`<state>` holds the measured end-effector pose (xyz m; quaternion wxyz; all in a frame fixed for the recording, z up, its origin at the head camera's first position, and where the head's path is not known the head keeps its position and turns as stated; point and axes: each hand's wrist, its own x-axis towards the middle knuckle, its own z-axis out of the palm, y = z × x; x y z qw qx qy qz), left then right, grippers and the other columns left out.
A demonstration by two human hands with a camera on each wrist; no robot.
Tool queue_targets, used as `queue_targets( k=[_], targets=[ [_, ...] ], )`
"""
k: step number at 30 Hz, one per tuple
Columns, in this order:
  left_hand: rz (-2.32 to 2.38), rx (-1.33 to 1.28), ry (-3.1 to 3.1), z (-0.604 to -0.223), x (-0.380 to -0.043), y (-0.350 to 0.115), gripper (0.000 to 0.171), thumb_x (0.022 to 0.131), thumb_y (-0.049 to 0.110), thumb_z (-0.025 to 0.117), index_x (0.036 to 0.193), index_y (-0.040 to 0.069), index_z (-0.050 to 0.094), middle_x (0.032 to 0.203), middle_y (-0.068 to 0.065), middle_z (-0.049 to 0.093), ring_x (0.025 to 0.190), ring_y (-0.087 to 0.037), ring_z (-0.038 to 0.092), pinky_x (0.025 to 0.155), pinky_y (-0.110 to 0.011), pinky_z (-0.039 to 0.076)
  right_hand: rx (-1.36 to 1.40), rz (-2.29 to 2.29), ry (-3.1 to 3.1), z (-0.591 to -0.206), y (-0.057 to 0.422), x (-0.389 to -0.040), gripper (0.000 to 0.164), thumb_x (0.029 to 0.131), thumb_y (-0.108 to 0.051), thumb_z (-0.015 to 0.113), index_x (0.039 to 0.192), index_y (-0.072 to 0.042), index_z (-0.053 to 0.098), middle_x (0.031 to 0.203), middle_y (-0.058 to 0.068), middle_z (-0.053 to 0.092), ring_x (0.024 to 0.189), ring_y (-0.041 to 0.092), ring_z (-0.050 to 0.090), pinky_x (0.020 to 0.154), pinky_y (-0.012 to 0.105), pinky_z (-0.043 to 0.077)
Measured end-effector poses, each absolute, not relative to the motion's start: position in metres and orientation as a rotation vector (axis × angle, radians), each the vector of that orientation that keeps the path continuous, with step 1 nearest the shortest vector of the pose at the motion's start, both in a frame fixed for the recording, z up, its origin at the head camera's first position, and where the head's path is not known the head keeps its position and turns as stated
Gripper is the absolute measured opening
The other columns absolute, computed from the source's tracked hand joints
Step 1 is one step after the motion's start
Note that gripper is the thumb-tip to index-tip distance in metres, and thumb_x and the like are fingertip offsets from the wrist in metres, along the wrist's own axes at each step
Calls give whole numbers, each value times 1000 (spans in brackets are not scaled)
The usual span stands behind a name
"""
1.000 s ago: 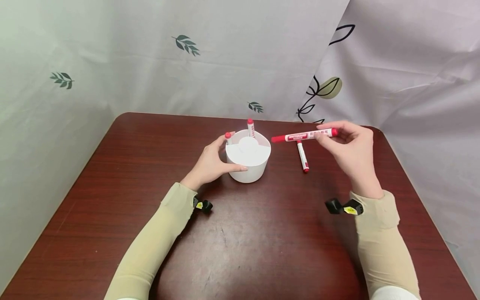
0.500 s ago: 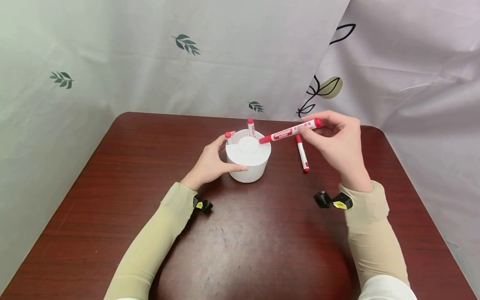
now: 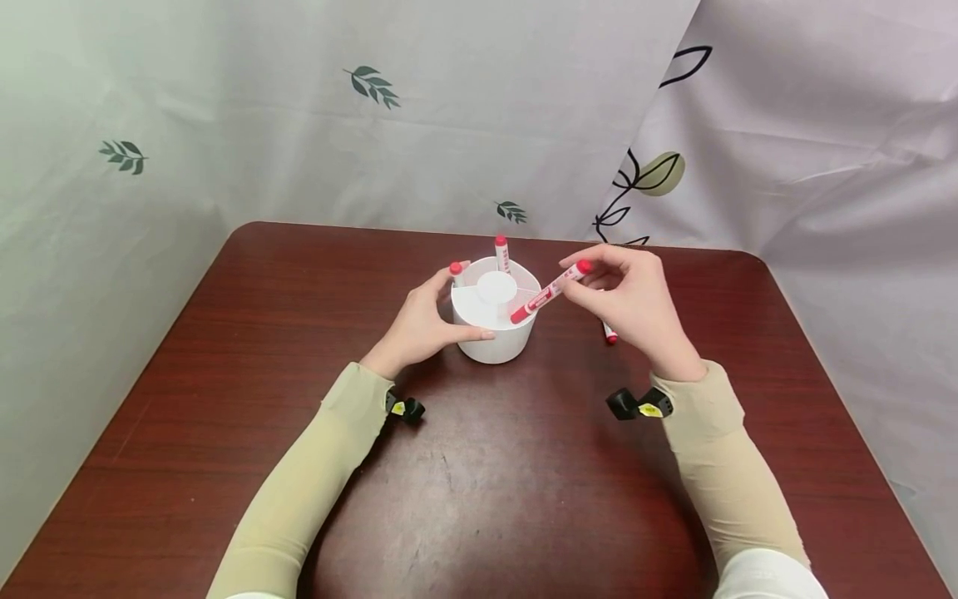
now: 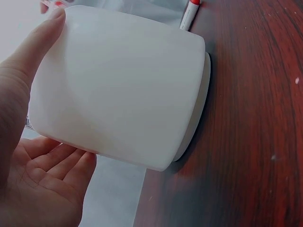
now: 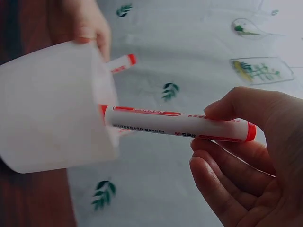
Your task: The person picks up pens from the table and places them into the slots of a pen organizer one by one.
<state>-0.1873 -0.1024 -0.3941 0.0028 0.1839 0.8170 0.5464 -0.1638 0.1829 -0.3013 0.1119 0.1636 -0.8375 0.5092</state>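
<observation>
On a dark reddish-brown worktop backed by leaf-printed cloth, a person's right hand pinches a red-and-white whiteboard marker near its upper end, the opposite red end slanting down to the mouth of a white divided container. The left hand grips the container from its left side, thumb across the near wall, while the container stands upright on the worktop. Two markers appear to be in place already: a rear marker rises from the far side, and a left marker shows its red end beside the fingertips of the left hand. The pinched whiteboard marker, third of the four in sight, has its lower end at the rim, over the near right part of the container; whether it touches the wall or floor inside cannot be told. A loose marker lies on the worktop to the right of the container, partly hidden behind the right hand. Judged by that count, the filling looks about half done, with one marker at the opening and one outside
</observation>
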Motion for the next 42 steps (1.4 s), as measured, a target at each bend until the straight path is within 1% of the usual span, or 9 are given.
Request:
queue_targets(
  k=[6, 13, 17, 21, 25, 29, 34, 38, 42],
  targets=[
    [1717, 582, 2555, -394, -187, -103, 99, 68, 43, 96, 152, 25, 46, 139, 10, 55, 129, -12, 53, 108, -38, 44, 530, 1502, -2515, -320, 178, -174, 15, 85, -12, 83, 100, -13, 79, 86, 0, 72, 70, 19, 67, 66, 26, 57],
    [1701, 584, 2558, -393, -187, -103, 99, 70, 43, 95, 153, 23, 44, 140, 9, 55, 131, -16, 52, 109, -41, 42, 579, 1483, -2599, -335, 173, -179, 20, 84, -19, 86, 100, -9, 78, 85, 2, 71, 71, 19, 66, 68, 27, 57],
    [1694, 581, 2560, -393, -186, -103, 99, 70, 43, 95, 153, 23, 44, 140, 7, 55, 131, -18, 52, 109, -43, 42, 588, 1452, -2636, -338, 170, -180, 20, 82, -19, 87, 98, -11, 78, 81, 3, 69, 69, 19, 65, 66, 27, 56],
    [1689, 580, 2571, -393, -186, -103, 99, 70, 44, 95, 153, 24, 44, 139, 8, 55, 130, -17, 52, 109, -43, 42, 587, 1420, -2655, -340, 168, -181, 20, 82, -18, 88, 97, -12, 77, 79, 3, 68, 68, 19, 64, 65, 28, 55],
    [1690, 577, 2570, -392, -186, -104, 99, 69, 44, 95, 152, 24, 45, 139, 8, 56, 130, -17, 53, 109, -41, 42, 562, 1454, -2643, -341, 170, -181, 27, 80, -22, 90, 102, -13, 77, 81, 2, 69, 70, 19, 65, 66, 28, 56],
    [1693, 580, 2569, -392, -187, -105, 101, 67, 43, 97, 151, 23, 46, 139, 6, 56, 129, -20, 54, 108, -43, 43, 529, 1524, -2617, -341, 178, -180, 36, 78, -29, 92, 108, -15, 77, 86, 2, 71, 73, 20, 67, 68, 29, 57],
    [1722, 596, 2570, -391, -184, -111, 102, 64, 35, 100, 150, 19, 47, 139, 0, 56, 127, -20, 56, 107, -37, 44, 408, 1508, -2634, -342, 200, -175, 43, 77, -40, 91, 112, -20, 76, 90, 2, 72, 77, 20, 68, 66, 28, 56],
    [1754, 631, 2592, -394, -184, -115, 107, 62, 31, 101, 151, 15, 44, 140, -1, 55, 127, -16, 55, 107, -29, 43, 296, 1468, -2641, -344, 221, -171, 44, 79, -38, 90, 116, -18, 76, 95, 3, 73, 80, 19, 68, 70, 24, 55],
    [1744, 650, 2596, -395, -184, -114, 112, 63, 31, 101, 155, 16, 39, 147, 2, 49, 131, -17, 52, 108, -31, 42, 227, 1450, -2630, -343, 236, -168, 42, 81, -33, 89, 117, -14, 76, 96, 4, 74, 82, 19, 68, 72, 22, 54]
  ],
)
